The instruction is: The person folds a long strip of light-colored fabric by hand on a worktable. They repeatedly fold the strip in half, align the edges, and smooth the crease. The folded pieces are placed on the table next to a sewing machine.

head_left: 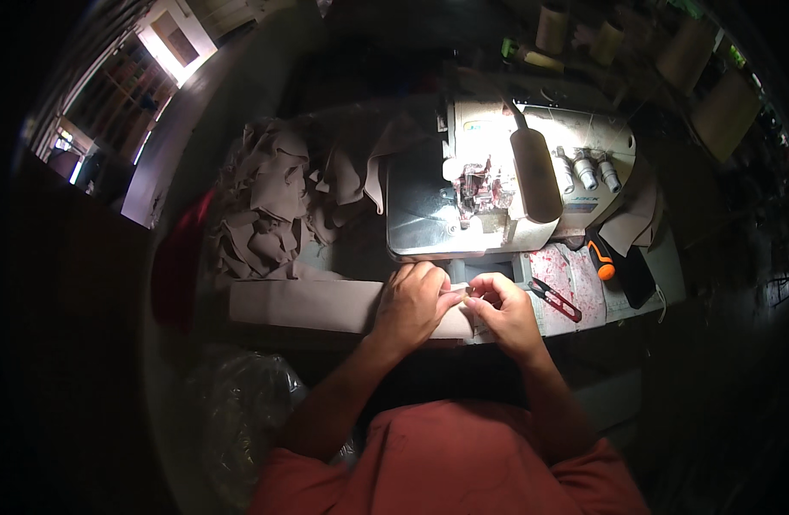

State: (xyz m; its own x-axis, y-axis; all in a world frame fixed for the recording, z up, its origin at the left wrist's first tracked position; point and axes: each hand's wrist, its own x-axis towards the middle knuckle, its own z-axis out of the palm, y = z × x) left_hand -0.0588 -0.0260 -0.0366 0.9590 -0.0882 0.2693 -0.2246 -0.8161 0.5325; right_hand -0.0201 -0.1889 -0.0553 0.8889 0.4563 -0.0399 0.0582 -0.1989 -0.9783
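A long strip of pale beige fabric lies along the front edge of the table, just before the sewing machine. Over its right end my left hand rests with bent fingers, thumb and fingertips closed on the fabric's end. My right hand meets it there, thumb and forefinger pinched on the same end of cloth. The fingertips of both hands nearly touch. Exactly how the edge is folded between them is too small to make out. The machine's lamp lights the needle area beyond my hands.
Crumpled beige fabric pieces pile up at the left. Right of my hands lie red-handled thread snips, an orange-handled tool and a dark phone-like slab. Thread cones stand at the back right. A clear plastic bag hangs low left.
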